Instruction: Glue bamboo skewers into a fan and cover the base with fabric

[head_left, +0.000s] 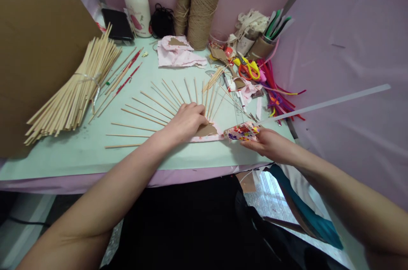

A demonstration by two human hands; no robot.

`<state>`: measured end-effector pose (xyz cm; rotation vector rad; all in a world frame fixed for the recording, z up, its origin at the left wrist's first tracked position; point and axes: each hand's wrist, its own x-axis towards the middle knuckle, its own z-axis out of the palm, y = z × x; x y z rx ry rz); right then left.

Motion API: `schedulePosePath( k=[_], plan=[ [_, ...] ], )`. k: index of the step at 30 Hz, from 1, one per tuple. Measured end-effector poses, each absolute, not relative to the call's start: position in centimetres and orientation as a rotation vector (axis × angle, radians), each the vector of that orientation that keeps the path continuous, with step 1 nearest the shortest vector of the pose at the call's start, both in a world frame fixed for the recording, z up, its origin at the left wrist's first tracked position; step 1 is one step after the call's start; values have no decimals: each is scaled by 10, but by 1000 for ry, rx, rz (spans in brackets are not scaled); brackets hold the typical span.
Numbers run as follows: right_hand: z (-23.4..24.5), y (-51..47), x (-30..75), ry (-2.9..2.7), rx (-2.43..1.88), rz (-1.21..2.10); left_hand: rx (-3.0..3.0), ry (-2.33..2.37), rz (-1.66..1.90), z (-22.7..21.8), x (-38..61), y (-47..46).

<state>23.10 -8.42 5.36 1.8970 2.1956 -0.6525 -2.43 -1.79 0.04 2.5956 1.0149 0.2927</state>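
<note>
Thin wooden sticks spread like a fan from a semicircular cardboard base with a pink-white edge, lying on the table. My left hand rests over the base and the sticks' inner ends, its fingers bent and closed on the stick fan; the fingertips are partly hidden. My right hand is wrapped around a hot glue gun covered in colourful stickers. Its nozzle points left, close to the base's right corner. A long translucent glue stick extends from its back, up to the right.
A tied bundle of sticks lies left, beside a brown board. Behind stand a white bottle, twine spools and a phone. Scissors, pipe cleaners and scraps crowd the right.
</note>
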Motion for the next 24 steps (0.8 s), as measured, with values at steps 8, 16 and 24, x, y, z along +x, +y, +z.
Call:
schedulePosePath(
  k=[8,16,24],
  plan=[
    [55,-84,229,2149,1880,-638,2598,1001,295,0,-25,-17],
    [54,-83,231,2187,1859,-627,2607,1017,315,-1,-24,-18],
    [50,-83,236,2236,1840,-618,2592,1018,294,1,-24,-18]
  ],
)
